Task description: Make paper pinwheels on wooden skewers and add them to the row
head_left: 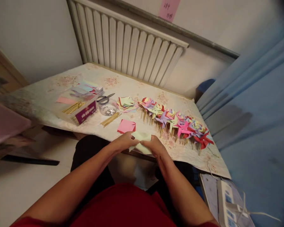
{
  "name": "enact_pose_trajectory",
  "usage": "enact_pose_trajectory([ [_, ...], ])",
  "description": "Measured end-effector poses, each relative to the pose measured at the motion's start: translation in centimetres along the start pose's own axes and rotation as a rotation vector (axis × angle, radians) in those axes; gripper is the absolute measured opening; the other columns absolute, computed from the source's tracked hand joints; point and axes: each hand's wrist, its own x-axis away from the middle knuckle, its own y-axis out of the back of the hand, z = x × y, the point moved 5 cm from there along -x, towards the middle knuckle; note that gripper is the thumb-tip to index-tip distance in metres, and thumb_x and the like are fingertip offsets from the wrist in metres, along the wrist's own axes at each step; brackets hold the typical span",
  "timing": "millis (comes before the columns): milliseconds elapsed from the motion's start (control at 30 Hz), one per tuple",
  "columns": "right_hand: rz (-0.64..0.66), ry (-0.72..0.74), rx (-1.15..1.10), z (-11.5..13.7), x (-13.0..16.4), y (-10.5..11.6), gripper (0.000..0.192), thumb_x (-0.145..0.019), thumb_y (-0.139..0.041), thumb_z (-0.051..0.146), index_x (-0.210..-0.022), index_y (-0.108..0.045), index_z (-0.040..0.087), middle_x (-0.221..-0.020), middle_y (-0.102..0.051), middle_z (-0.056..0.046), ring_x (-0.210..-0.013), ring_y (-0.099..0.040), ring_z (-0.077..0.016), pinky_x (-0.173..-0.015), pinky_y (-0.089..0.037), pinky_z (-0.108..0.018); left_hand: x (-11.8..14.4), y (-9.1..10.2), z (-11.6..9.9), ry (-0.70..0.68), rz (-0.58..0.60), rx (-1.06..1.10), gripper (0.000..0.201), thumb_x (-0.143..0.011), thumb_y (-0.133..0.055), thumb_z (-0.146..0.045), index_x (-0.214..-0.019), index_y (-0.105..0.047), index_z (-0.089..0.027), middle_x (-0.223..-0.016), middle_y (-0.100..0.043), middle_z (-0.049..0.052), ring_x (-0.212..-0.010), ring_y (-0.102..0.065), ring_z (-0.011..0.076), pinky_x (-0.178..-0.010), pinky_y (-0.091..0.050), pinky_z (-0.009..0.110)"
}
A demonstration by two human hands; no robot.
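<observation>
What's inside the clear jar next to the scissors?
The clear jar holds a layer of small shiny silver pieces at its bottom; they are too small to identify. The scissors partly cover its far rim.

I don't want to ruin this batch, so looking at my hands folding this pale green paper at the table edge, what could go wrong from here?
1. Both the left hand and right hand hold the pale green paper off the table edge; a slip could drop it to the floor.
2. The finished pinwheels lie close beside the right hand; an elbow or wrist swing might crush or scatter them.
3. The loose sticks near the edge could roll off.
</observation>
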Motion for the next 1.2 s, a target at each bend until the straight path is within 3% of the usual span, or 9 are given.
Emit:
enact_pose_trajectory([
  [267, 0.019, 0.032, 0.085, -0.7, -0.3, 0.4, 0.022, -0.061, -0.068, 0.024, -0.08, -0.073, 0.014, -0.065, -0.07, 0.001, -0.052, -0.058, -0.0145, -0.053, -0.047, -0.025, 0.0, -0.5, -0.6, 0.026, 0.049, 0.096, 0.008, -0.059, -0.065, -0.012, -0.065, -0.07, -0.015, -0.056, -0.064, 0.0, -0.047, -0.05, 0.0113, -0.043, -0.031, 0.02],
  [333, 0.004, 0.059, 0.082, -0.7, -0.4, 0.3, 0.021, -0.061, -0.067, 0.024, -0.079, -0.072, 0.015, -0.066, -0.07, 0.001, -0.053, -0.058, -0.0149, -0.053, -0.047, -0.025, 0.0, -0.4, -0.4, 0.055, 0.05, 0.129, 0.002, -0.06, -0.068, -0.015, -0.062, -0.068, -0.015, -0.054, -0.062, -0.001, -0.046, -0.048, 0.0106, -0.043, -0.031, 0.02],
  [400, -0.028, 0.096, 0.057, -0.5, -0.5, 0.2, 0.024, -0.061, -0.067, 0.024, -0.082, -0.073, 0.015, -0.07, -0.072, 0.0, -0.056, -0.059, -0.0157, -0.054, -0.048, -0.025, 0.0, -0.2, -0.1, 0.085, 0.054, 0.198, 0.009, -0.063, -0.072, -0.021, -0.066, -0.068, -0.014, -0.056, -0.062, 0.0, -0.047, -0.049, 0.0104, -0.045, -0.033, 0.02],
  [567, -0.121, 0.168, -0.079, -0.2, -1.0, -0.1, 0.033, -0.062, -0.067, 0.027, -0.093, -0.071, 0.015, -0.086, -0.075, -0.003, -0.072, -0.066, -0.0197, -0.068, -0.053, -0.03, 0.2, 0.2, 0.5, 0.074, 0.022, 0.567, 0.031, -0.071, -0.075, -0.041, -0.085, -0.069, -0.014, -0.081, -0.069, 0.006, -0.07, -0.061, 0.0142, -0.065, -0.048, 0.024],
  [633, -0.19, 0.203, -0.144, -0.2, -1.2, -0.1, 0.033, -0.062, -0.068, 0.028, -0.092, -0.07, 0.014, -0.089, -0.074, -0.004, -0.076, -0.067, -0.0202, -0.071, -0.053, -0.03, 0.3, -0.1, 1.3, 0.088, -0.028, 0.741, 0.034, -0.071, -0.076, -0.042, -0.093, -0.068, -0.017, -0.092, -0.07, 0.008, -0.078, -0.063, 0.0164, -0.074, -0.05, 0.029],
  [733, -0.285, 0.233, -0.226, -0.7, -1.6, -0.2, 0.032, -0.063, -0.069, 0.028, -0.092, -0.069, 0.013, -0.088, -0.074, -0.004, -0.077, -0.067, -0.0193, -0.071, -0.053, -0.028, 0.4, -1.1, 2.4, 0.083, -0.078, 0.925, 0.038, -0.066, -0.081, -0.04, -0.095, -0.068, -0.018, -0.092, -0.07, 0.008, -0.082, -0.064, 0.0175, -0.079, -0.05, 0.03],
  [833, -0.351, 0.243, -0.271, -1.2, -2.0, -0.5, 0.032, -0.065, -0.069, 0.028, -0.093, -0.068, 0.013, -0.086, -0.074, -0.004, -0.078, -0.068, -0.019, -0.071, -0.053, -0.028, 0.4, -2.2, 2.5, 0.046, -0.101, 0.908, 0.035, -0.065, -0.081, -0.035, -0.093, -0.069, -0.016, -0.092, -0.07, 0.007, -0.083, -0.063, 0.0158, -0.078, -0.048, 0.027],
  [1000, -0.394, 0.265, -0.324, -1.5, -2.2, -1.3, 0.034, -0.066, -0.069, 0.027, -0.096, -0.067, 0.013, -0.087, -0.074, -0.004, -0.081, -0.069, -0.0197, -0.075, -0.055, -0.03, 0.1, -3.2, 0.8, -0.058, -0.162, 0.764, 0.026, -0.068, -0.074, -0.035, -0.081, -0.069, -0.014, -0.08, -0.07, 0.006, -0.078, -0.063, 0.0176, -0.074, -0.047, 0.027],
  [1200, -0.42, 0.251, -0.32, -1.6, -2.0, -1.9, 0.039, -0.066, -0.069, 0.029, -0.1, -0.066, 0.012, -0.085, -0.073, -0.006, -0.081, -0.069, -0.0232, -0.072, -0.056, -0.033, -0.6, -3.3, 1.0, -0.013, -0.337, 0.728, 0.016, -0.064, -0.07, -0.031, -0.068, -0.063, -0.017, -0.062, -0.064, 0.0, -0.06, -0.057, 0.0149, -0.06, -0.043, 0.026],
])
